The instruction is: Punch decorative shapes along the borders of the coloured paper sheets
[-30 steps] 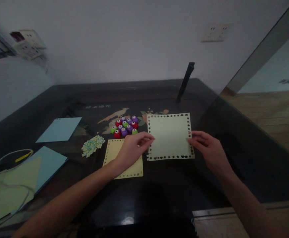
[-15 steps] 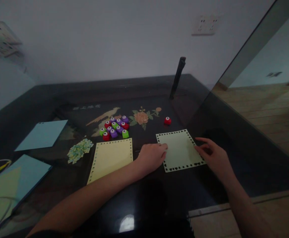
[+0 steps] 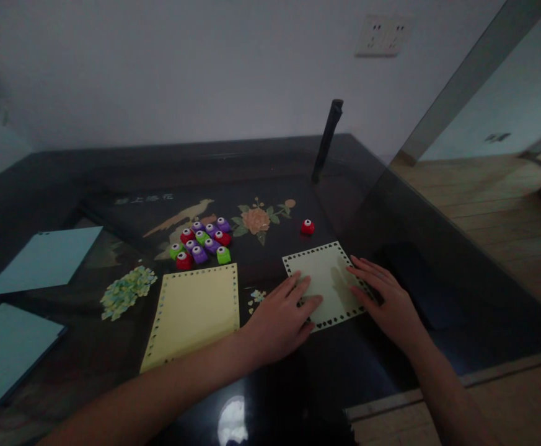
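A pale green sheet [image 3: 328, 282] with small shapes punched along its edges lies on the dark table. My left hand [image 3: 279, 319] rests with spread fingers on its left edge. On its right edge lie the fingers of my right hand [image 3: 384, 297], apart and holding nothing. Left of my left hand is a yellow sheet [image 3: 198, 306] with punched edges. Several small punched-out pieces [image 3: 257, 297] show between that sheet and my left fingers. One red craft punch [image 3: 307, 227] stands behind the green sheet.
Several red, purple and green punches [image 3: 200, 238] stand behind the yellow sheet. A pile of paper bits [image 3: 128, 291] lies left of it. Blue sheets [image 3: 44, 260] are at the far left. A black upright post [image 3: 328, 141] stands near the table's back edge [image 3: 233, 146].
My left hand has opened and spread on the green sheet's left edge, uncovering small paper pieces. My right fingers have straightened onto the right edge. The view has shifted slightly.
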`<state>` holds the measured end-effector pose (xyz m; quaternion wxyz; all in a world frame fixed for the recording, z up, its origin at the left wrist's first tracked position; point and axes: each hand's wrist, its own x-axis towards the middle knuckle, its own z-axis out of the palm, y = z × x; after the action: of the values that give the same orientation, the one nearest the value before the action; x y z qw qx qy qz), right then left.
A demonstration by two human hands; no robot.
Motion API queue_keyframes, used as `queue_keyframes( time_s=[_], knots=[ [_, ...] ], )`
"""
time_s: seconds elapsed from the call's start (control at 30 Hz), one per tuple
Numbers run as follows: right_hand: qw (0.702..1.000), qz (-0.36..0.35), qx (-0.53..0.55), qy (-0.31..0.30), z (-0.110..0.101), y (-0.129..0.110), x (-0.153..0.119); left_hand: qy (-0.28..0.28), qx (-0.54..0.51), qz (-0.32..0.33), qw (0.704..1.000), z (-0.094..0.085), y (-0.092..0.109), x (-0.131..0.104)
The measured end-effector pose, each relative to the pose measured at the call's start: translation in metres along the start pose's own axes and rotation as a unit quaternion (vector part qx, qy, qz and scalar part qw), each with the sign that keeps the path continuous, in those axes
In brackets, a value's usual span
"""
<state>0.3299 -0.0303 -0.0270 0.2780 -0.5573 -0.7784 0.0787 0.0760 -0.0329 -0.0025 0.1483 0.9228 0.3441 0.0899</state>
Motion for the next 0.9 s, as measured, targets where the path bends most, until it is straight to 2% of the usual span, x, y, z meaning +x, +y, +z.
queue_keyframes(
  time_s=[0.17,0.37,0.7,0.8,0.9],
  knots=[
    [0.999,0.0,0.002,-0.037,0.001,0.002,-0.002,-0.029,-0.028,0.031,0.999,-0.006,-0.008,-0.001],
    [0.999,0.011,0.019,-0.036,-0.003,0.003,-0.002,-0.051,-0.03,0.071,0.996,-0.012,-0.016,0.003],
    [0.997,0.03,0.052,-0.049,-0.005,0.003,0.0,-0.063,-0.01,0.067,0.996,-0.015,-0.016,0.004],
    [0.997,0.04,0.056,-0.031,-0.009,0.002,0.001,-0.062,-0.005,0.049,0.997,-0.031,-0.014,0.007],
    [0.996,0.067,0.061,0.023,-0.018,-0.004,0.003,-0.026,-0.006,0.03,0.999,-0.061,-0.02,-0.002]
  ],
)
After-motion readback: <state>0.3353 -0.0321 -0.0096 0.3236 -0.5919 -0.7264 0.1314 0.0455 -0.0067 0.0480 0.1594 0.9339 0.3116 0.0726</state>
